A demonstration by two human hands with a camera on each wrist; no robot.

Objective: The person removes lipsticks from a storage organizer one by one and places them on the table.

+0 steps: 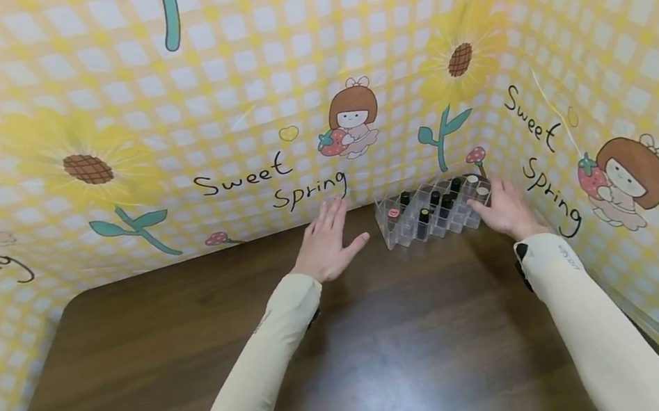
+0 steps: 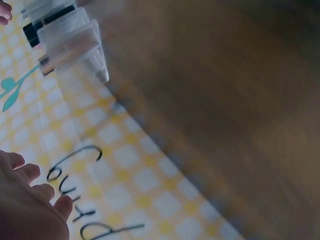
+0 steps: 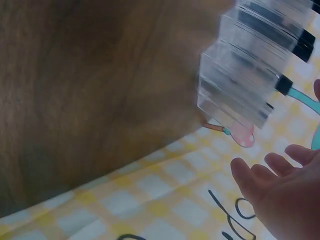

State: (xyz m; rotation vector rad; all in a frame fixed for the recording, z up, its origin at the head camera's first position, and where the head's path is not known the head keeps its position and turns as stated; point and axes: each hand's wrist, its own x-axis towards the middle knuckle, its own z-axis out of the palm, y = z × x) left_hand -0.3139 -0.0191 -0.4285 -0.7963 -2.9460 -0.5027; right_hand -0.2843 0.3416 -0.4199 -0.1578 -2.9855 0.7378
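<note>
A clear plastic holder with slanted compartments stands at the back right of the table. Several capped tubes that look like lipsticks sit in it, among them a black one and one with a red top. My right hand is at the holder's right end, fingers loosely extended; in the right wrist view, a gap separates that hand from the holder. Left of the holder, my left hand is spread with straight fingers, holding nothing. The left wrist view shows its fingers relaxed and away from the holder.
The brown wooden table reaches back to a yellow checked cloth hung as walls behind it and at both sides. The right cloth wall stands close beside my right hand and forearm.
</note>
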